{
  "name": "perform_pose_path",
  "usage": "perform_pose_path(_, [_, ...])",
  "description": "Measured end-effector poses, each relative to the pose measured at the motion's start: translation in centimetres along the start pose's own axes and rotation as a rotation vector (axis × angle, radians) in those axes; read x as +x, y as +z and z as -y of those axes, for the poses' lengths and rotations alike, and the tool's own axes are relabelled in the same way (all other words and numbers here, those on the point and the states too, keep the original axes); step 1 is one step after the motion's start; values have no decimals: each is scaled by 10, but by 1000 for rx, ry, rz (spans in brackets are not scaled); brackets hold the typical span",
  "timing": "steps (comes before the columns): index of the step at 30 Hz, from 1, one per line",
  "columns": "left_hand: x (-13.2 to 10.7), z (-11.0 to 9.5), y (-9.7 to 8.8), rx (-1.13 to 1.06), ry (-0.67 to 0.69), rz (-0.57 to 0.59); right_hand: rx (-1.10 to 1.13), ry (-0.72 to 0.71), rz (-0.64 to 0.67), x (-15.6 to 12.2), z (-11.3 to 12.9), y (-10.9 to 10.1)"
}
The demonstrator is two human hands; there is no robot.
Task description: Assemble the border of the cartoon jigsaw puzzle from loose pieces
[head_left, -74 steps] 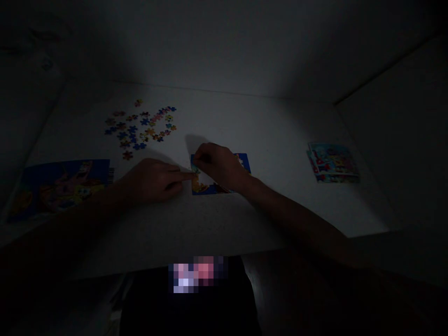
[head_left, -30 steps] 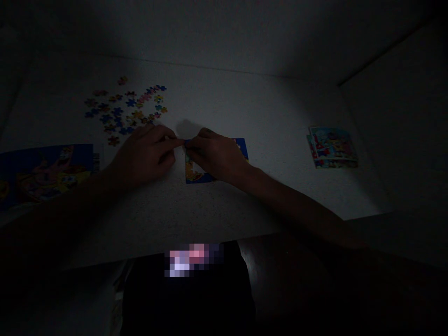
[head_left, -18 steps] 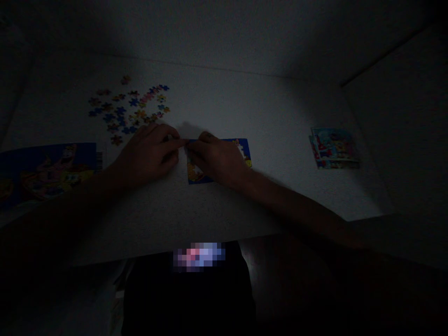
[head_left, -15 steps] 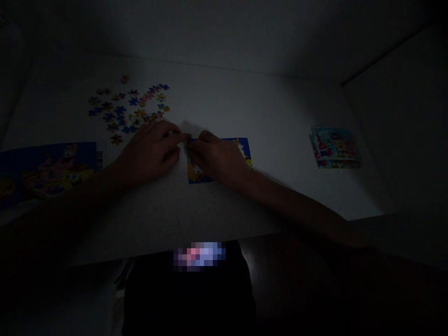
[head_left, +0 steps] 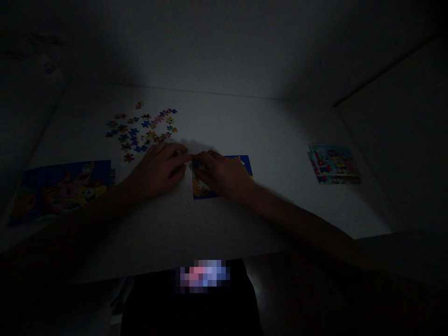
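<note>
In dim light, a small partly assembled jigsaw puzzle (head_left: 245, 163) with a blue border lies on the white table (head_left: 273, 135). My right hand (head_left: 224, 176) rests over its left half. The fingers are bent and their tips press at the puzzle's upper left corner; what they pinch is hidden. My left hand (head_left: 157, 170) lies on the table just left of the puzzle. Its fingers are stretched out, and the tips meet my right fingertips at that corner. Several loose puzzle pieces (head_left: 140, 130) are scattered just beyond my left hand.
A blue cartoon picture sheet (head_left: 59, 189) lies flat at the table's left edge. A small stack of colourful cards (head_left: 334, 163) sits at the right. A wall rises behind the table, and my dark lap is below its near edge.
My left hand moved up from the puzzle's left side to its upper left corner. My right hand lowered flatter onto the puzzle. The camera view shifted slightly.
</note>
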State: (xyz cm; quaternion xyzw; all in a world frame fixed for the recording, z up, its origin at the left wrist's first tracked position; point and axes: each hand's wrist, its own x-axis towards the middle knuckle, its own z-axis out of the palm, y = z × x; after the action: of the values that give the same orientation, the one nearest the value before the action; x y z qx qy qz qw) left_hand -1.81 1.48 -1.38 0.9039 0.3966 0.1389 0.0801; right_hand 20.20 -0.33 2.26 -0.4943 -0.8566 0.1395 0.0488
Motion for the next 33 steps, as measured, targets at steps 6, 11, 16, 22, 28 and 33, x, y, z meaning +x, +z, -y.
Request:
perform_pose_path(6, [0,-2,1,-15,-14,-31,-34,-25,-63,3,-13,-9])
perform_pose_path(11, [1,-2,0,1,-5,-29,-79,-194,38,4,-16,-12])
perform_pose_path(16, [0,-2,0,5,3,-35,-122,-290,98,3,-15,-12])
perform_pose_path(22, [0,-1,0,26,15,-27,-91,-296,99,5,-17,-11])
perform_pose_path(28, [0,-2,-4,25,51,9,-46,-255,108,5,-16,-11])
perform_pose_path(33, [-1,0,-4,55,91,30,-32,-262,108,5,-18,-11])
